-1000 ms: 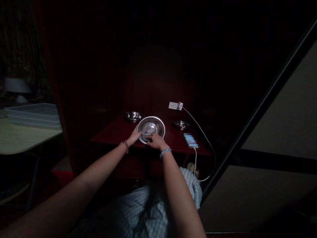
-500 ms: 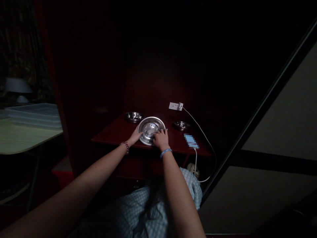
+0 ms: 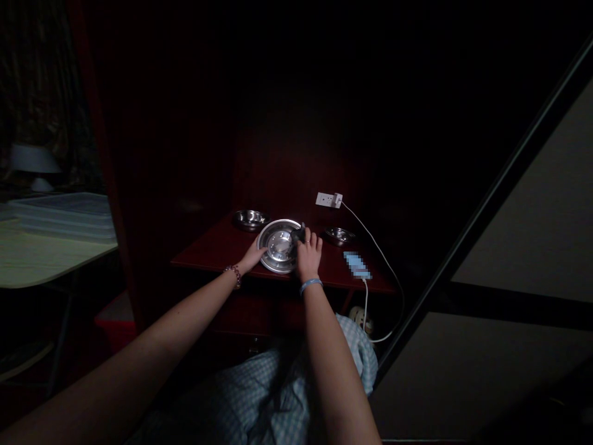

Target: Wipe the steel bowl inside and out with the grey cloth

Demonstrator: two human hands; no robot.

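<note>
Bowl (image 3: 277, 246), tilted over the counter's (image 3: 206, 250) front edge, should handle light, stiff and slick, best held by the rim, where my left hand's (image 3: 251, 255) fingers pinch; whether my right hand (image 3: 309, 254) pinches the dark cloth (image 3: 297, 235), I can't tell.

Left wrist (image 3: 241, 268): dark beaded bracelet (image 3: 238, 276). Right wrist: slim blue band (image 3: 311, 283). Right hand (image 3: 309, 258): thin ring (image 3: 307, 241). Clothing (image 3: 259, 386), 6 o'clock: light blue-and-white check, loose folds.
</note>
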